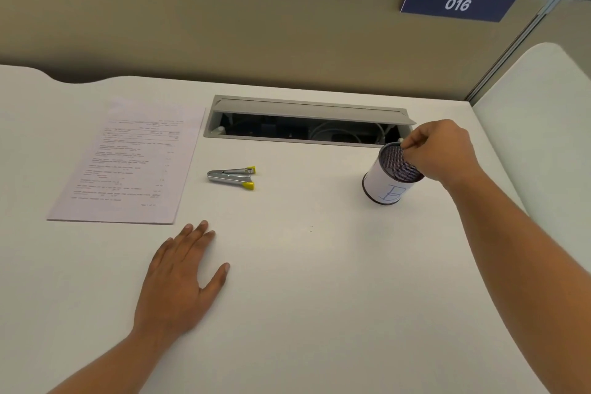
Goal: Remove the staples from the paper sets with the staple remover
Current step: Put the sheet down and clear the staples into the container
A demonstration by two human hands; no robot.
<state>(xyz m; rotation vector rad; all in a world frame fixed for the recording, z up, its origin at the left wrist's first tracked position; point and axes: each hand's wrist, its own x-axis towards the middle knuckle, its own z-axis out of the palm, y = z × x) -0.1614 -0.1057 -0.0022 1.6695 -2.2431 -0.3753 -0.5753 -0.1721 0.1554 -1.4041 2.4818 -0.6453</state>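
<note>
A set of printed paper sheets [128,163] lies flat at the left of the white desk [303,281]. The metal staple remover [231,176] with yellow tips lies on the desk to the right of the papers, with no hand on it. My left hand [182,278] rests flat on the desk, palm down, fingers apart, below the remover. My right hand [439,150] hovers over the mouth of a mesh cup [388,181] wrapped in white paper marked "B". Its fingertips are pinched together over the cup; whether something tiny sits between them is too small to tell.
An open cable tray [307,125] with wires inside is set into the desk behind the remover and cup. A beige partition wall [224,25] with a blue "016" sign [457,3] stands behind. A small mark [311,228] shows on the desk's middle.
</note>
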